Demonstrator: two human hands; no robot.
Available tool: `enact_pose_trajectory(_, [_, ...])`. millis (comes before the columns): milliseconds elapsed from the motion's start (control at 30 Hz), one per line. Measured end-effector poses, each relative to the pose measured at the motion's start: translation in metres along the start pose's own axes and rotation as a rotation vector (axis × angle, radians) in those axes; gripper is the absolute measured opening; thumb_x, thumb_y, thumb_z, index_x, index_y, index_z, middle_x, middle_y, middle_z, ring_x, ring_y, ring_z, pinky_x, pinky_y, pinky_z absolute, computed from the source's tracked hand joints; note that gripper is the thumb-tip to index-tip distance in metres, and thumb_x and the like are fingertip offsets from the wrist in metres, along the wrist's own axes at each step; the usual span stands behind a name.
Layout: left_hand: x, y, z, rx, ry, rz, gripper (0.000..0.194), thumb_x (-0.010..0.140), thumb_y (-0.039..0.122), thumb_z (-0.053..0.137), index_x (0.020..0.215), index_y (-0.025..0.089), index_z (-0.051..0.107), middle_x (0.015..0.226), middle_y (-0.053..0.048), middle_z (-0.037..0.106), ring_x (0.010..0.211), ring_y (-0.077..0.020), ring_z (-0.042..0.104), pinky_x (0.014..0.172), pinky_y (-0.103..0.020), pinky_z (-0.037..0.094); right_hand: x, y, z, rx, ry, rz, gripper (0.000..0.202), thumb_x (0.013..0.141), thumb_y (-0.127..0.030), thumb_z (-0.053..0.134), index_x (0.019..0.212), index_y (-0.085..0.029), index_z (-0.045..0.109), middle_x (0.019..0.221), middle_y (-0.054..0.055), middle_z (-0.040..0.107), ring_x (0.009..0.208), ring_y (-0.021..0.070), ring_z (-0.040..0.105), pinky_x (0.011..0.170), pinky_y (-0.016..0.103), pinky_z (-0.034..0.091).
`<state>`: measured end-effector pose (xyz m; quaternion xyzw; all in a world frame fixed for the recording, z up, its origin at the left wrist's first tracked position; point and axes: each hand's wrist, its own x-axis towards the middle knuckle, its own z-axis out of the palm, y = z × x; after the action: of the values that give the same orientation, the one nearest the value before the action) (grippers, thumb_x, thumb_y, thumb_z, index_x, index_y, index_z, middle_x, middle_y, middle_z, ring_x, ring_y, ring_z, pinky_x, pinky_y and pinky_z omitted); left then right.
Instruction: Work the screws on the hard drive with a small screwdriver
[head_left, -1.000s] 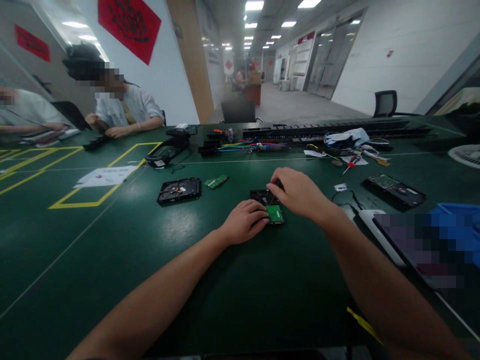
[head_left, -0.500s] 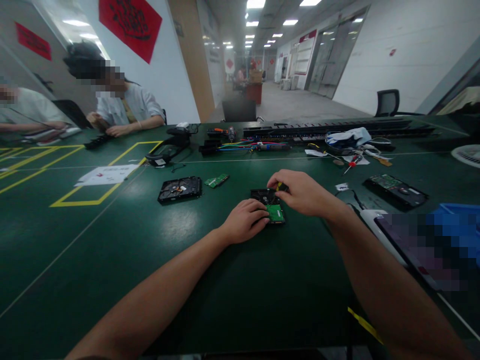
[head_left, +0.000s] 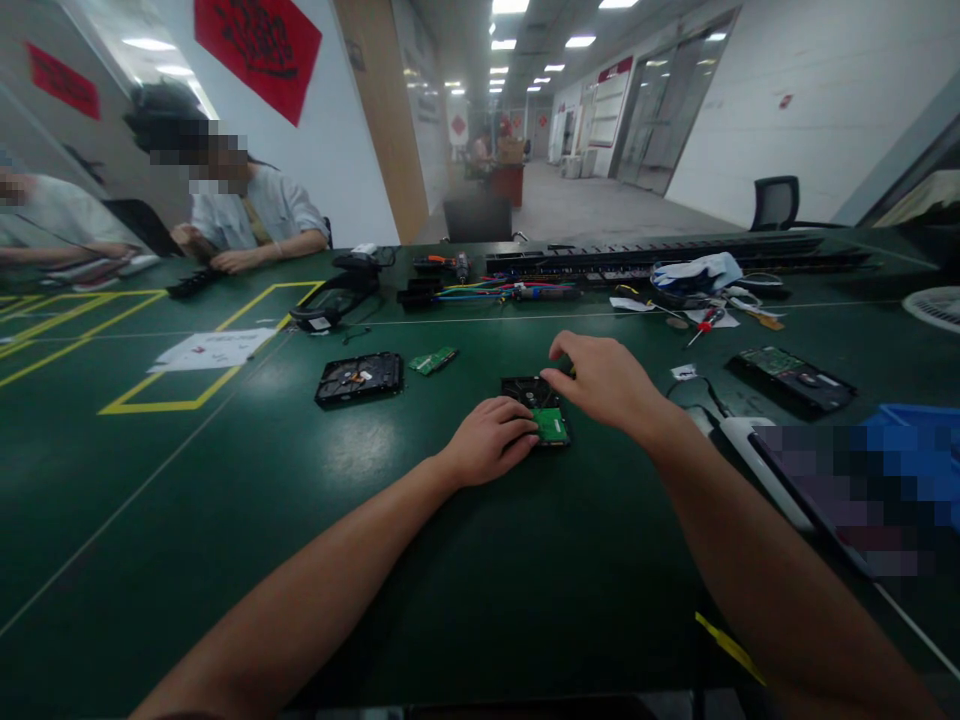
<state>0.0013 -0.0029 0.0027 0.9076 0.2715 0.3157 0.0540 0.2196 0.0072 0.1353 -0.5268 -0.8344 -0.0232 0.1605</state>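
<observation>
A hard drive (head_left: 519, 386) with a green circuit board (head_left: 551, 427) on its near end lies on the green table in front of me. My left hand (head_left: 495, 438) rests over its left side, fingers curled onto the board and pressing the drive down. Above the drive's far right corner is my right hand (head_left: 596, 375), its fingers bent around a screwdriver (head_left: 574, 370) with a yellow-and-black handle. Only a sliver of that handle shows, and the tip is hidden. Left of them lie a loose green circuit board (head_left: 433, 361) and another hard drive (head_left: 360, 380).
A third hard drive (head_left: 791, 380), a phone on a white stand (head_left: 765, 460) and a blue bin (head_left: 907, 415) are on the right. Cables (head_left: 480, 291), a red screwdriver (head_left: 705, 325) and a headset (head_left: 337, 295) lie farther back. A person (head_left: 255, 215) sits at the far left.
My right hand has tilted and lifted a little, its index finger now raised, and less of the screwdriver handle shows. My left hand and the hard drive have stayed in place.
</observation>
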Motion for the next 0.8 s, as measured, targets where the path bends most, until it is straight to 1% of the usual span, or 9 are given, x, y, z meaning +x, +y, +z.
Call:
enact_pose_trajectory(67, [0.0,0.0,0.0,0.001,0.003,0.0,0.026,0.106,0.036,0.057,0.118,0.022,0.075,0.121,-0.011,0.072,0.119,-0.0261,0.066,0.105,-0.048,0.053,0.0,0.001,0.001,-0.001,-0.005,-0.013,0.013,0.096,-0.032,0.065,0.101,-0.02,0.068,0.097,0.009,0.076,0.087,0.0247,0.068,0.077,0.035,0.046])
enact_pose_trajectory(233, [0.0,0.0,0.0,0.008,0.002,0.011,0.027,0.107,0.037,0.055,0.118,0.021,0.074,0.122,-0.011,0.072,0.12,-0.026,0.066,0.106,-0.048,0.053,0.0,0.005,0.0,0.104,-0.052,-0.108,0.006,0.092,-0.022,0.067,0.096,-0.021,0.072,0.099,0.006,0.076,0.09,0.0218,0.068,0.083,0.034,0.048])
enact_pose_trajectory(400, [-0.001,-0.002,0.001,0.012,-0.002,-0.001,0.027,0.107,0.037,0.055,0.118,0.022,0.074,0.123,-0.01,0.072,0.121,-0.0263,0.066,0.106,-0.048,0.052,-0.002,0.009,-0.006,0.159,-0.143,-0.208,0.014,0.088,-0.012,0.065,0.091,-0.021,0.075,0.098,0.005,0.076,0.092,0.0212,0.07,0.086,0.033,0.049])
enact_pose_trajectory(500, [-0.001,-0.001,0.0,0.006,-0.006,-0.001,0.026,0.107,0.037,0.056,0.118,0.022,0.074,0.123,-0.01,0.072,0.121,-0.0262,0.065,0.105,-0.048,0.053,-0.003,0.01,-0.009,0.158,-0.188,-0.227,0.017,0.084,-0.009,0.065,0.089,-0.022,0.076,0.097,0.003,0.077,0.092,0.0209,0.071,0.086,0.032,0.049])
enact_pose_trajectory(600, [-0.001,-0.001,0.0,0.001,-0.007,0.003,0.026,0.107,0.037,0.056,0.117,0.021,0.074,0.123,-0.01,0.072,0.12,-0.026,0.065,0.105,-0.048,0.053,-0.003,0.007,-0.009,0.13,-0.163,-0.179,0.014,0.085,-0.014,0.066,0.093,-0.022,0.074,0.099,0.005,0.078,0.091,0.0216,0.07,0.083,0.033,0.049])
enact_pose_trajectory(667, [0.0,-0.001,-0.001,0.001,-0.006,0.004,0.026,0.107,0.037,0.056,0.116,0.021,0.074,0.122,-0.01,0.072,0.12,-0.026,0.066,0.105,-0.048,0.053,-0.003,0.003,-0.007,0.098,-0.124,-0.107,0.013,0.089,-0.018,0.066,0.1,-0.02,0.071,0.1,0.007,0.078,0.089,0.0225,0.07,0.08,0.033,0.048])
enact_pose_trajectory(800, [0.0,-0.002,0.0,0.003,-0.003,0.007,0.026,0.107,0.036,0.056,0.117,0.021,0.074,0.123,-0.01,0.072,0.121,-0.0263,0.065,0.105,-0.048,0.053,-0.002,-0.005,-0.001,-0.013,-0.055,0.041,0.021,0.094,-0.027,0.066,0.113,-0.019,0.064,0.1,0.011,0.077,0.086,0.0256,0.07,0.071,0.034,0.044])
